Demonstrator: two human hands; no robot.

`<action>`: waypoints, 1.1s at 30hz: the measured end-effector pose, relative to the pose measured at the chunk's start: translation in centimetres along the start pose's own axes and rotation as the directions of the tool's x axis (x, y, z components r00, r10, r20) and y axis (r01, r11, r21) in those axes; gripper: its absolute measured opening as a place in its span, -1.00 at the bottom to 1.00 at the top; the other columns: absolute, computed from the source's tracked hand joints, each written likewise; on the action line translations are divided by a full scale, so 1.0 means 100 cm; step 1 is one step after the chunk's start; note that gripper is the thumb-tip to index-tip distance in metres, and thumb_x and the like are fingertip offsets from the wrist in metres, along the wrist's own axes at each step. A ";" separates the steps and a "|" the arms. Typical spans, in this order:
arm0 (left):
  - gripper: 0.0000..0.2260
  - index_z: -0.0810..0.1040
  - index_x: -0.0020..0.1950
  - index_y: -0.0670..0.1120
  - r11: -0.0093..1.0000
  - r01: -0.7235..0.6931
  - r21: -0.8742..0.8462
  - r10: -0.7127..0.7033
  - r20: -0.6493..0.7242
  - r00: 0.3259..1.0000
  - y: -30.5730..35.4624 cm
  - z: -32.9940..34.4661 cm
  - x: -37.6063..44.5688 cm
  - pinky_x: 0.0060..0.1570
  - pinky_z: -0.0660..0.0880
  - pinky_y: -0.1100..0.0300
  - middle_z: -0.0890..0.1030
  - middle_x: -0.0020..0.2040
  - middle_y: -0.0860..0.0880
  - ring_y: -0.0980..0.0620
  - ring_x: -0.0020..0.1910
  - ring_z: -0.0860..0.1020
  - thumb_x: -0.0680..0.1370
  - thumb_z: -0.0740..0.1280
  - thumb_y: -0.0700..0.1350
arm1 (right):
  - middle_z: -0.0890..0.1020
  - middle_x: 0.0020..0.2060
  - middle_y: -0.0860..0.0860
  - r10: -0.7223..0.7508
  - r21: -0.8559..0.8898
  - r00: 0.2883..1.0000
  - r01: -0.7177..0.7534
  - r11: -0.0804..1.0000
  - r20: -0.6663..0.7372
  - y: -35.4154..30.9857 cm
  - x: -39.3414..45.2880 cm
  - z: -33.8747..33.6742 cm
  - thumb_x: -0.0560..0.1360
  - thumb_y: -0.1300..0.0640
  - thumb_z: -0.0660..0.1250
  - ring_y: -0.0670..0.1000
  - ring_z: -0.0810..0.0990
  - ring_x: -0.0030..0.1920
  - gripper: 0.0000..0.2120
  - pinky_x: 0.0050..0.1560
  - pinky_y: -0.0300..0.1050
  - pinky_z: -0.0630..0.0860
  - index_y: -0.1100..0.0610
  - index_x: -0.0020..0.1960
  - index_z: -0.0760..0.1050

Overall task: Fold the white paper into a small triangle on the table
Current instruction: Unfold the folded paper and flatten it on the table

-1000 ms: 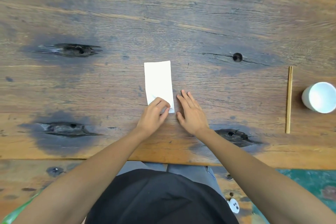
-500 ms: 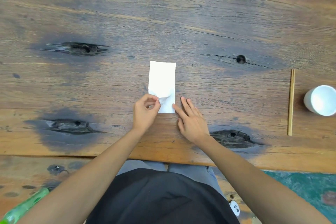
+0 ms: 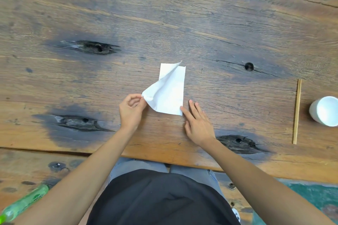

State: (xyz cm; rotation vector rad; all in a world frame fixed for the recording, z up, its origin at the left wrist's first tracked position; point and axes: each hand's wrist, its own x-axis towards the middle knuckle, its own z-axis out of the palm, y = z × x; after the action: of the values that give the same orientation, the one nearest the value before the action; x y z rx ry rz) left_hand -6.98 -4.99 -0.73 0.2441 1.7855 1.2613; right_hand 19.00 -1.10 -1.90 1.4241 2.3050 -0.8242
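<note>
While the worn wooden table (image 3: 201,23) carries the white paper (image 3: 172,95) near the middle of its near edge, we judge the step goes best if we draw the lifted layer slowly and keep the near right corner pinned. Our left hand (image 3: 130,113) pinches the raised corner, and our right hand (image 3: 197,124) lies flat with fingers spread, fingertips at that corner. The paper is a thin, soft, narrow rectangle, its upper layer peeled up in a limp curl.

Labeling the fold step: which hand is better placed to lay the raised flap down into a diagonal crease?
Probably the left hand: it already pinches the raised flap of the white paper. The right hand lies flat, fingertips at the paper's near right corner, holding nothing.
</note>
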 end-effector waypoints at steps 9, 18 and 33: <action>-0.81 0.67 -0.14 0.08 0.982 -0.065 0.179 0.069 -0.012 0.998 -0.010 -0.050 0.007 -0.04 0.66 0.20 0.76 -0.18 -0.02 0.06 -0.12 0.73 0.52 0.51 -0.23 | -0.11 0.70 -0.05 0.053 0.035 0.999 -0.053 0.998 -0.002 -0.013 -0.002 -0.005 0.67 0.15 0.14 0.05 -0.11 0.69 -0.42 0.59 0.12 0.29 -0.15 0.63 0.11; -0.92 0.53 0.02 0.15 0.874 -0.225 0.430 0.231 0.039 0.972 0.001 -0.045 -0.014 -0.07 0.41 0.53 0.60 0.02 0.14 0.37 -0.02 0.55 0.61 0.30 -0.05 | -0.10 0.70 0.02 0.119 0.023 0.993 -0.119 0.993 0.008 -0.029 0.000 -0.006 0.67 0.14 0.11 0.09 -0.14 0.69 -0.45 0.55 0.16 0.32 -0.06 0.63 0.13; -0.39 -0.05 0.69 -0.10 0.044 -0.677 0.735 0.092 0.672 0.735 0.001 0.007 0.039 0.65 -0.07 -0.13 -0.12 0.71 -0.03 -0.07 0.69 -0.16 0.69 0.09 -0.01 | -0.05 0.70 0.01 0.132 0.010 0.991 -0.132 0.991 0.005 -0.031 -0.003 -0.011 0.67 0.11 0.12 0.07 -0.07 0.69 -0.47 0.48 0.12 0.41 -0.08 0.63 0.15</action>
State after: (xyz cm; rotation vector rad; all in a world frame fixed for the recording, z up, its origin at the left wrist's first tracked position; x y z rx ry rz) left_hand -8.69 -2.17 -2.88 1.8197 1.8443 -0.0069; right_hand 16.46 -1.70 0.13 1.5590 2.1790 -0.8002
